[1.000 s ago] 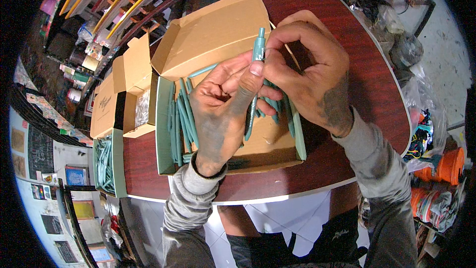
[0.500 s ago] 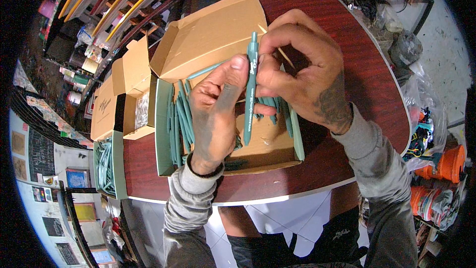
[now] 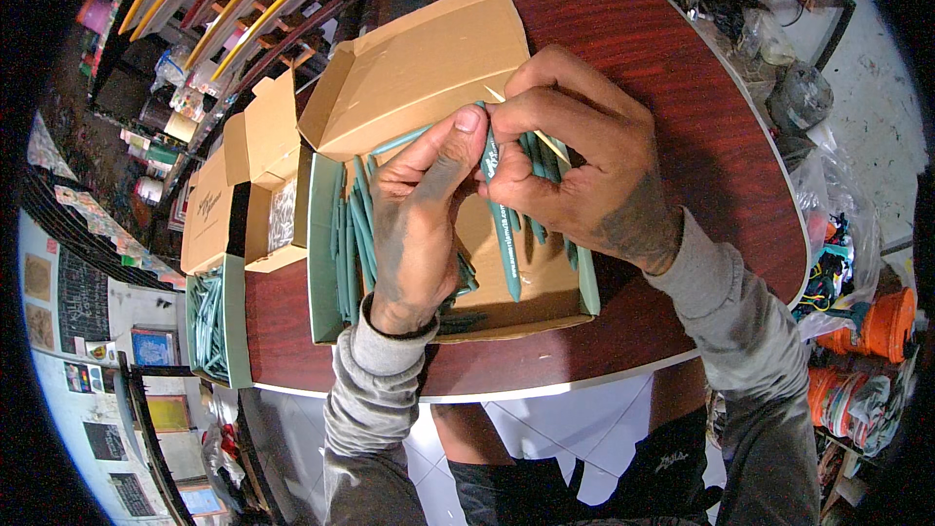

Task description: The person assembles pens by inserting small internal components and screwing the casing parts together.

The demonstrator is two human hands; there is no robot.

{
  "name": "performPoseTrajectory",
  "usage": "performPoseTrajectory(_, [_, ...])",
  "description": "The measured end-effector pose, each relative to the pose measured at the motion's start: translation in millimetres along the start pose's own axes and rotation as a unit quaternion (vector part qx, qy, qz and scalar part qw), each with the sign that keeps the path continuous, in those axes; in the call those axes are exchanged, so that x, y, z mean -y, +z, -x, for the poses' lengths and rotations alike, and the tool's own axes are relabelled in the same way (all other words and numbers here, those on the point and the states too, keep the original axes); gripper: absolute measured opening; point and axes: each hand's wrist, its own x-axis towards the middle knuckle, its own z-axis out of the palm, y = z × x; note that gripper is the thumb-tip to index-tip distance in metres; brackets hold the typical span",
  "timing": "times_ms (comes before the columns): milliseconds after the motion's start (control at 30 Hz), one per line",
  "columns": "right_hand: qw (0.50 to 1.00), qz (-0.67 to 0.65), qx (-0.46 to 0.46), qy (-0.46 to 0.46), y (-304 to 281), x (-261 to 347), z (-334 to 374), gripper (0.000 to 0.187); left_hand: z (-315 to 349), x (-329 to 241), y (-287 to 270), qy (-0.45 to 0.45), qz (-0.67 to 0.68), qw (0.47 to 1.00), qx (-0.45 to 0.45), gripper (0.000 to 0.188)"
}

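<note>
Your left hand grips the pen near its upper end. Your right hand touches this pen and holds a thin stick in closed fingers. The pen is above the open box, where other pens lie. The box stands on the worktop.

we see the pen fairly sharp, a bright patch along the table's near edge, shadows inside the open box, and grainy, bent edges toward the black rim.
</note>
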Motion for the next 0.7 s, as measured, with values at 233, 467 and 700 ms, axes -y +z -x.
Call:
performPoseTrajectory(233, [1.0,-0.009,-0.008,-0.018,1,3,-2,0.022,1,-2,-1,-0.034,0.033,0.999,0.012,0.025])
performPoseTrajectory(467, [0.997,-0.056,0.046,0.039,-3,16,-9,0.018,2,-3,0,-0.055,0.046,0.997,-0.011,0.026])
performPoseTrajectory(700, [0.997,-0.072,0.037,-0.018,4,9,-2,0.016,-2,-3,-4,-0.056,0.066,0.996,-0.009,0.026])
